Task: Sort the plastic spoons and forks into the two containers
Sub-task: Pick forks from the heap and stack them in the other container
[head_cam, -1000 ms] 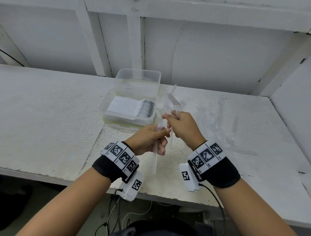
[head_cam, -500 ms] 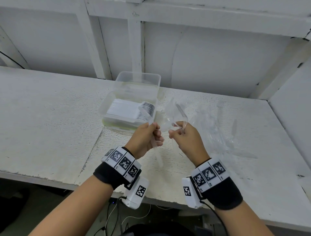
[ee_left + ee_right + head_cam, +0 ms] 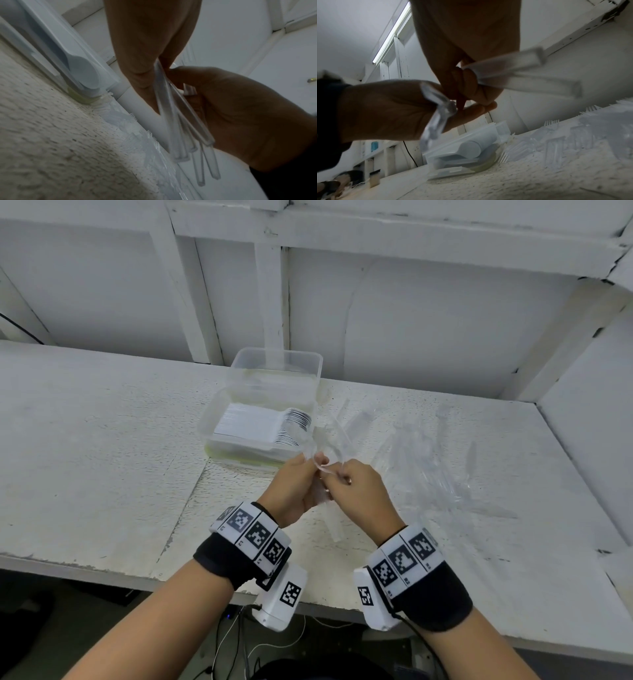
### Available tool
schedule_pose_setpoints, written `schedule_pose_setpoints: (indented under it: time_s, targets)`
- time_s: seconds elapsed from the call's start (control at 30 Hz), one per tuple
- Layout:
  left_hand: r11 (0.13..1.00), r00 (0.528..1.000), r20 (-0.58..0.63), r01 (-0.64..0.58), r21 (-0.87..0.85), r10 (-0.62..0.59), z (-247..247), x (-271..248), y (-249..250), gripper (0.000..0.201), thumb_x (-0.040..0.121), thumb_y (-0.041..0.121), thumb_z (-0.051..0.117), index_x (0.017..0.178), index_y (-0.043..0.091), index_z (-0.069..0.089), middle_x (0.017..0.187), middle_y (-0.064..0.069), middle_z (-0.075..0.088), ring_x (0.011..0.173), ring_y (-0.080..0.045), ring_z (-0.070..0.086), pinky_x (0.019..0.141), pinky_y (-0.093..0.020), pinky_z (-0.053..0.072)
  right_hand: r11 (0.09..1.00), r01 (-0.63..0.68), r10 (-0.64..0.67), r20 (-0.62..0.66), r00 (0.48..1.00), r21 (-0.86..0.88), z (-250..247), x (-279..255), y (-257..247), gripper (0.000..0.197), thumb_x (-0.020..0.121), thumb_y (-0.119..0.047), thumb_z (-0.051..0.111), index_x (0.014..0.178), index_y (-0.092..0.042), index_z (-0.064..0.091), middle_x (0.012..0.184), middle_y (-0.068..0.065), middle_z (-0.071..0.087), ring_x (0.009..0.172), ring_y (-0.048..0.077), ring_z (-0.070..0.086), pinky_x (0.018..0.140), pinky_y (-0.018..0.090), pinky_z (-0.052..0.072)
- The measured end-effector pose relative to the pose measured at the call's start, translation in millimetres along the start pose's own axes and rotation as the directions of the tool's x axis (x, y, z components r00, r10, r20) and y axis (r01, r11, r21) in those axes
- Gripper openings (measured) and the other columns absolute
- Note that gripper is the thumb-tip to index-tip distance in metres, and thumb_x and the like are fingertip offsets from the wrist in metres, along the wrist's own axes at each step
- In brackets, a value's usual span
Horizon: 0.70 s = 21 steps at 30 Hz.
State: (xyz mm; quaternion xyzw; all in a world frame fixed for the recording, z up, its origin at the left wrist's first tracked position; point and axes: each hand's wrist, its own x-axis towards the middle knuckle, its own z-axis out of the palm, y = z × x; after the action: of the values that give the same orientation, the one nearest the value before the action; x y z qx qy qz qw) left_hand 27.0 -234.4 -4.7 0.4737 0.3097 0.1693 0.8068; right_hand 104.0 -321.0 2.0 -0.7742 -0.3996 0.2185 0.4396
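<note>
Hands meet in the air just in front of the clear rectangular plastic container (image 3: 219, 419) holding a neat stack of white plastic spoons (image 3: 260, 422), most likely so sorted pieces travel only a short way. The left hand (image 3: 294, 491) has its fingers (image 3: 145, 75) curled round a bundle of clear plastic cutlery (image 3: 181, 121), handles hanging down, apparently gathering like pieces before dropping them together. The right hand (image 3: 363, 494) pinches more clear pieces (image 3: 513, 71) against the bundle, probably aligning or passing them over; motion blur hides whether these are forks or spoons. A second clear container (image 3: 277, 371) sits directly behind the spoon container, its contents too faint to tell. To the right of the spoon container, a loose heap of clear plastic forks (image 3: 445, 460) lies spread on the white painted counter (image 3: 102, 457), within easy reach of the right hand, so much sorting remains.
</note>
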Motion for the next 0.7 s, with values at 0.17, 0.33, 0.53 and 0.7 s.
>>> schedule_pose_setpoints:
  time_s: [0.17, 0.33, 0.53, 0.7]
  targets:
    - [0.998, 1.0, -0.008, 0.01, -0.059, -0.011, -5, 1, 0, 0.02, 0.102, 0.018, 0.035, 0.106, 0.003, 0.048, 0.095, -0.019, 0.067, 0.083, -0.027, 0.068, 0.076, -0.04, 0.057, 0.976, -0.106, 0.102, 0.029, 0.994, 0.189, -11, -1, -4, 0.019, 0.096, -0.031, 0.045, 0.102, -0.015, 0.054, 0.083, -0.01, 0.058, 0.073, -0.003, 0.052, 0.062, 0.011, 0.038]
    - [0.999, 1.0, -0.007, 0.015, -0.043, -0.015, -4, -1, 0, 0.014, 0.101, 0.016, 0.039, 0.091, 0.01, 0.046, 0.1, -0.019, 0.067, 0.085, -0.028, 0.068, 0.071, -0.035, 0.057, 0.992, -0.089, 0.09, -0.009, 0.996, 0.087, -11, 5, 3, 0.03, 0.098, -0.018, 0.04, 0.123, -0.01, 0.055, 0.11, -0.004, 0.058, 0.096, 0.004, 0.049, 0.08, 0.017, 0.035]
    - [1.0, 1.0, 0.016, -0.012, 0.02, 0.012, -3, -6, -3, 0.025, 0.101, 0.018, 0.04, 0.119, 0.003, 0.048, 0.106, -0.015, 0.066, 0.089, -0.026, 0.068, 0.08, -0.037, 0.055, 0.993, -0.052, 0.067, -0.131, 0.989, 0.11, -1, 9, 7, 0.007, 0.087, -0.017, 0.064, 0.086, -0.011, 0.067, 0.074, -0.004, 0.063, 0.068, 0.006, 0.057, 0.065, 0.015, 0.045]
    - [0.999, 1.0, 0.01, -0.025, 0.041, 0.024, -2, -9, -2, 0.027, 0.102, 0.016, 0.035, 0.116, 0.002, 0.052, 0.1, -0.008, 0.066, 0.087, -0.021, 0.062, 0.084, -0.037, 0.051, 0.997, -0.02, 0.028, -0.112, 0.993, 0.072, 6, 10, -1, 0.02, 0.089, -0.02, 0.06, 0.079, -0.006, 0.07, 0.074, 0.002, 0.068, 0.066, 0.007, 0.06, 0.059, 0.006, 0.043]
